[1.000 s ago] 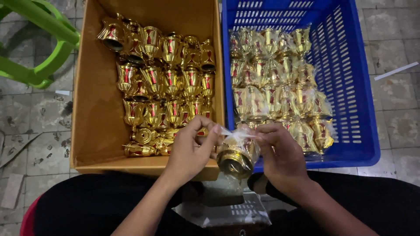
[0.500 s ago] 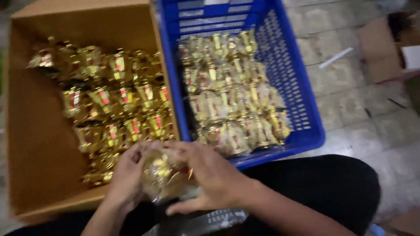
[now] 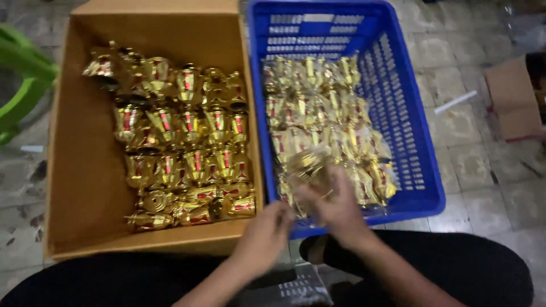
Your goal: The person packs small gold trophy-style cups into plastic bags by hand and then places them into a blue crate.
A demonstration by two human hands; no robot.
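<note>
We see the right hand (image 3: 340, 209) in the lower middle of the frame, its fingers closed around a small gold ornament in a clear bag (image 3: 307, 166), which it holds just over the near left corner of the blue plastic crate (image 3: 424, 170). The picture is blurred there, so we cannot tell how tightly the fingers pinch it. The left hand (image 3: 266, 234) sits just to the lower left of the right one, loosely curled at the seam between crate and box; we cannot tell whether it touches the bag or holds anything.

The crate fills the upper right of the frame and carries a heap of bagged gold ornaments (image 3: 330, 122), shiny under their wrapping. To its left, touching it side by side, stands a cardboard box (image 3: 79, 187) with rows of unwrapped gold ornaments with red stripes (image 3: 182, 142) packed toward its right half.

At the bottom edge, between our dark-clad legs, lies a stack of clear bags (image 3: 301, 287). A green plastic stool (image 3: 23, 85) shows at the far left, and a scrap of cardboard (image 3: 512, 96) lies on the tiled floor at the right.
</note>
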